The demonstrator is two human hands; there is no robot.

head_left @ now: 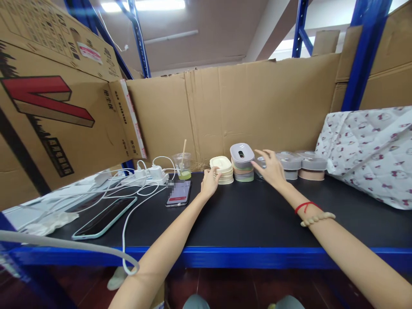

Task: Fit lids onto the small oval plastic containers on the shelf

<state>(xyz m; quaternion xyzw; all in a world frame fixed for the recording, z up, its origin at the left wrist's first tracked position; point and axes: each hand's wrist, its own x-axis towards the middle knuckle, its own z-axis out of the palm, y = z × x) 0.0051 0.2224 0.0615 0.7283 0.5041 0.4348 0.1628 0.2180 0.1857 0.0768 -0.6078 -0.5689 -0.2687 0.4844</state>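
Near the back of the black shelf, a stack of cream lids [225, 176] has my left hand [210, 182] at its left side, the fingers curled against its edge. Beside it on the right stands a stack of pastel containers [243, 172], topped by a tilted lilac lid [241, 153] with a dark opening. My right hand [271, 168] is just right of that stack, fingers spread and holding nothing; whether a fingertip touches the lilac lid is unclear. Behind and right of this hand are clear-lidded containers [311, 166], grey and peach below.
On the left lie a phone [179, 193], a larger device in a mint case [104, 217], white chargers [156, 172] and tangled cables. A plastic cup [183, 167] holds green liquid and a stick. A patterned cloth [370, 154] covers the right end; cardboard [264, 107] lines the back.
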